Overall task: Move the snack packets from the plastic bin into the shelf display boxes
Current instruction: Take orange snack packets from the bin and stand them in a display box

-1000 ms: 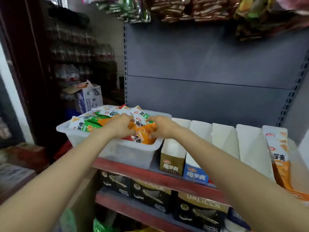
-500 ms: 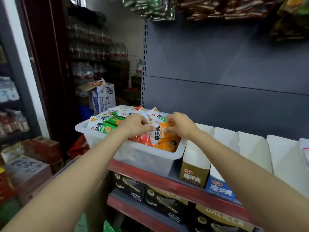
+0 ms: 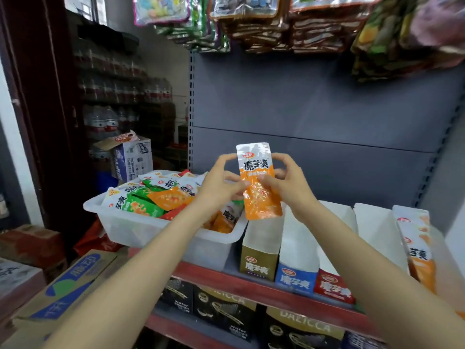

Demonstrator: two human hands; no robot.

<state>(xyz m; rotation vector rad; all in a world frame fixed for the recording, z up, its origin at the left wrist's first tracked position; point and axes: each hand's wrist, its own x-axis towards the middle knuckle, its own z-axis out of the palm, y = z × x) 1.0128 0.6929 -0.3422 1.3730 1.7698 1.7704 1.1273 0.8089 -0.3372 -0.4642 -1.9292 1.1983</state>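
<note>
An orange and white snack packet (image 3: 259, 182) stands upright in the air above the bin's right end. My left hand (image 3: 219, 183) pinches its left edge and my right hand (image 3: 286, 183) pinches its right edge. Below and to the left, the translucent plastic bin (image 3: 141, 226) on the red shelf holds several green, orange and red packets (image 3: 151, 197). To the bin's right stand the display boxes: a gold one (image 3: 259, 260), a blue one (image 3: 295, 278), a red one (image 3: 332, 288) and a tall orange one (image 3: 416, 248).
The red shelf edge (image 3: 276, 295) runs below the boxes, with black wafer cartons (image 3: 221, 311) on the shelf under it. Hanging snack bags (image 3: 289, 23) crowd the top. Cardboard cartons (image 3: 68, 288) sit at lower left, bottled water (image 3: 100, 122) behind.
Both hands were down in the bin among the packets. They have risen together with one orange packet, which is now upright above the bin's right end.
</note>
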